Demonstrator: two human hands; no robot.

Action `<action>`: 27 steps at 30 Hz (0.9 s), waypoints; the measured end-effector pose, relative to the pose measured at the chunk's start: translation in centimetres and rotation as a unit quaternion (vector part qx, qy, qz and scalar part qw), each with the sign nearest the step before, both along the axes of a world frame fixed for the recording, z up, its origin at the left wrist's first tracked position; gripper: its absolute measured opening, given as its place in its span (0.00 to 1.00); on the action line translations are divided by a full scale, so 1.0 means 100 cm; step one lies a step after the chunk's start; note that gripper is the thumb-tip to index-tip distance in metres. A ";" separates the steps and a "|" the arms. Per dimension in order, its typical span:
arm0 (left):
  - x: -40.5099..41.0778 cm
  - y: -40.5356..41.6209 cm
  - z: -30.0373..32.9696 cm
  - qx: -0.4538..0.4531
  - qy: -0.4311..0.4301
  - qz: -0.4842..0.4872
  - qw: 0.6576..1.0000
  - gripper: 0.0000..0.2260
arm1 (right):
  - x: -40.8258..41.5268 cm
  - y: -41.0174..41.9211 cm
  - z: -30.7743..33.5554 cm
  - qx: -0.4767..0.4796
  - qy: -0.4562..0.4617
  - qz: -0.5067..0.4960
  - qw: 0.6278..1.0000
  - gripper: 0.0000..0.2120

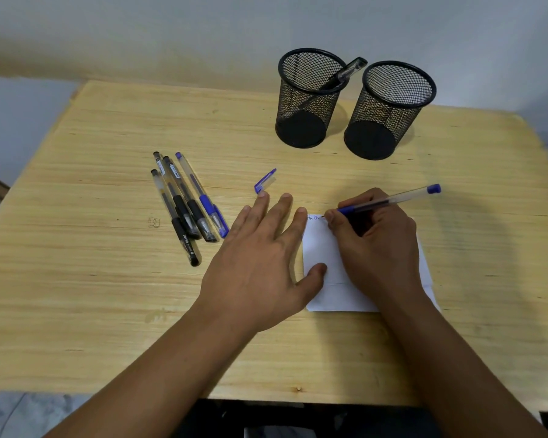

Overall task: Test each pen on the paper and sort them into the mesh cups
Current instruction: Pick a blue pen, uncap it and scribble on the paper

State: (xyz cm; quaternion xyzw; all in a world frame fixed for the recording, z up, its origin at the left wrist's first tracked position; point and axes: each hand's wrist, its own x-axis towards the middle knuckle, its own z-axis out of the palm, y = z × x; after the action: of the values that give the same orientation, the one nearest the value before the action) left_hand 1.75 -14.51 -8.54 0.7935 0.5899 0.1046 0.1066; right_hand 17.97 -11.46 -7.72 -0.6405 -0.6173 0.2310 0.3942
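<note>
Right hand (377,241) grips blue pen (389,201), tip on top edge of paper (329,292); left hand (260,263) flat, fingers spread, thumb and index pressing paper's left edge; blue cap (264,181) just beyond left fingertips; four pens (187,205) left of that hand; two mesh cups (355,102) well beyond both hands, one holding a black pen (345,74)

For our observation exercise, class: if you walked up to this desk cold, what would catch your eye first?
First, the right hand writing with a blue pen at the top of the white paper, while the left hand lies flat beside it, its thumb on the paper's edge. Behind stand two black mesh cups: the left cup holds one black pen, the right cup looks empty. Left of the hands lie four pens and a loose blue cap.
</note>
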 end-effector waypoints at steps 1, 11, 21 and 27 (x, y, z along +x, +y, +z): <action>0.000 0.000 0.000 0.000 0.000 0.000 1.000 0.35 | 0.000 0.000 0.000 0.002 0.000 0.002 1.000 0.04; -0.002 -0.001 0.000 0.001 0.002 0.002 1.000 0.35 | -0.002 0.001 -0.002 0.005 -0.002 -0.011 1.000 0.04; -0.001 -0.001 0.000 0.002 -0.007 0.004 1.000 0.35 | -0.003 0.000 -0.001 0.009 -0.004 -0.005 1.000 0.05; -0.001 -0.001 0.000 0.001 -0.007 0.004 1.000 0.35 | -0.003 0.000 -0.003 0.008 0.010 -0.020 1.000 0.05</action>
State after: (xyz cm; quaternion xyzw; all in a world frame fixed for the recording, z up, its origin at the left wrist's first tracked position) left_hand 1.68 -14.60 -8.58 0.7904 0.5925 0.1111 0.1090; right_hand 17.69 -11.44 -8.01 -0.6474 -0.6018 0.2246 0.4102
